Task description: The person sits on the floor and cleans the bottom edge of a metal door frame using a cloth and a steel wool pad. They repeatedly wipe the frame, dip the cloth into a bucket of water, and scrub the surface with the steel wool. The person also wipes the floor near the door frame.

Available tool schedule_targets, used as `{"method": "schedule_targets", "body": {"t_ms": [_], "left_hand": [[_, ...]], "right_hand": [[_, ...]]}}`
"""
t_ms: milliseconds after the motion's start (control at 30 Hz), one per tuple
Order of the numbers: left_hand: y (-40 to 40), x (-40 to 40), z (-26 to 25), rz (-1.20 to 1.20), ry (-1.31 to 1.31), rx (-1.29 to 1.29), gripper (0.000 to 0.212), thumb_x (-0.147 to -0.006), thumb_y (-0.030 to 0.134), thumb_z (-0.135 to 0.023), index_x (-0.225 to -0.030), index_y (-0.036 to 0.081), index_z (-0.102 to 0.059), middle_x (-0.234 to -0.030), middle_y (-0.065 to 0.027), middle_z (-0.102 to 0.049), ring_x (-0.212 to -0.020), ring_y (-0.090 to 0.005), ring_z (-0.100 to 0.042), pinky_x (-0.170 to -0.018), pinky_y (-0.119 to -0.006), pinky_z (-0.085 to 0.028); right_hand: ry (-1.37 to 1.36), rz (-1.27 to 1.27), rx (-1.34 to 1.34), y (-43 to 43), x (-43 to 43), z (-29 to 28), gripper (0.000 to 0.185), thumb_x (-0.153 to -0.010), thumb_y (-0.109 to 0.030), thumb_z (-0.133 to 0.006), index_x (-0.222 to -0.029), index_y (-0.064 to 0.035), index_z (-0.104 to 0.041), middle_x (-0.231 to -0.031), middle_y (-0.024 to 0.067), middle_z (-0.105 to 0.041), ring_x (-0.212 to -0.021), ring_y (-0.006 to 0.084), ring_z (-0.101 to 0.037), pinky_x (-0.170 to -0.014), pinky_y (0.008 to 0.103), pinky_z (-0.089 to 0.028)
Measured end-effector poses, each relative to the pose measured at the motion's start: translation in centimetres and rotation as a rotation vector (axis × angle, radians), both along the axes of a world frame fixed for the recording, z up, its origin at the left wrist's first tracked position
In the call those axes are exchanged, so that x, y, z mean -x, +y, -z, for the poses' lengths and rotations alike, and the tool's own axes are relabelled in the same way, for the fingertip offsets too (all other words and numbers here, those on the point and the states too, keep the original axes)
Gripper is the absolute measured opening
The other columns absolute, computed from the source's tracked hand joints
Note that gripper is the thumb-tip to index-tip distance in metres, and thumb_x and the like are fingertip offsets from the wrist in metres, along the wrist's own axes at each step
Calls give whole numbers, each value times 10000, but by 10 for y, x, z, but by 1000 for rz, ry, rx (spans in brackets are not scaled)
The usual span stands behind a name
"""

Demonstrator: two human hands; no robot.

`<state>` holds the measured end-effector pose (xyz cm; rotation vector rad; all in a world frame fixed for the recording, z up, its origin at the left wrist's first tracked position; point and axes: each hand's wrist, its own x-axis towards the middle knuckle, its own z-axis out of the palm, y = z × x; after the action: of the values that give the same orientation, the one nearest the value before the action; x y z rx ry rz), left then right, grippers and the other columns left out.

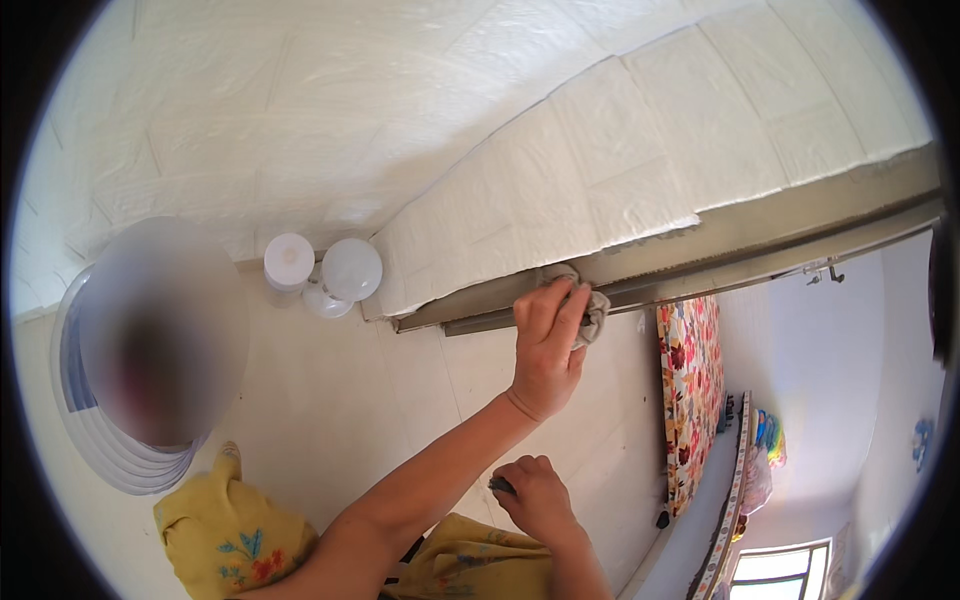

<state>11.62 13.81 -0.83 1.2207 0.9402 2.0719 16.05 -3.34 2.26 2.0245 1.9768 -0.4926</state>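
Observation:
My left hand (546,341) presses a crumpled grey-beige cloth (596,319) against the brown door frame (652,251), near its lower end by the floor. The fingers are bent over the cloth, which partly hides behind them. Lower down, in front of my knees, my right hand (534,495) is closed around a small dark object (501,486). Only its end sticks out past the thumb, so I cannot tell what it is. This hand is apart from the frame.
Beside the frame are white brick-pattern wall panels (540,195). White lidded containers (289,261) stand in the corner. A large rounded container (127,469), partly blurred, is at left. My knees in yellow floral cloth (236,536) are below. Beyond the doorway is a floral-covered bed (690,390).

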Motion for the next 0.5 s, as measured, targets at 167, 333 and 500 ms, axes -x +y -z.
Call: {"method": "schedule_targets", "body": {"t_ms": [167,333,500], "left_hand": [[12,8,-41,82,76,-309,675,-578,-130,-617,-1236,13,-571,-1257,-147,-508,-1125,-338,-466,-950,-417,-402],[22,10,-60,3,312,-461,514,-699,-105,-642,-1200,3,-595,-1259,-127,-520,-1145,-313,-494,-954,-375,-457],[28,10,-33,-133,584,-562,297,-771,-45,-660,-1061,21,-673,-1194,-86,-580,-1122,-267,-526,-922,-335,-499]], "right_hand": [[278,-13,79,-4,-12,-3,183,-785,-128,-671,-963,-97,-647,-927,84,-590,-916,306,-537,-762,410,-492],[425,-163,241,-23,-5,20,203,-802,-132,-636,-1002,-100,-631,-943,95,-582,-967,309,-518,-768,408,-492],[361,-366,278,-12,-4,44,202,-780,-129,-653,-975,-94,-617,-930,91,-573,-956,307,-517,-760,405,-493]]}}
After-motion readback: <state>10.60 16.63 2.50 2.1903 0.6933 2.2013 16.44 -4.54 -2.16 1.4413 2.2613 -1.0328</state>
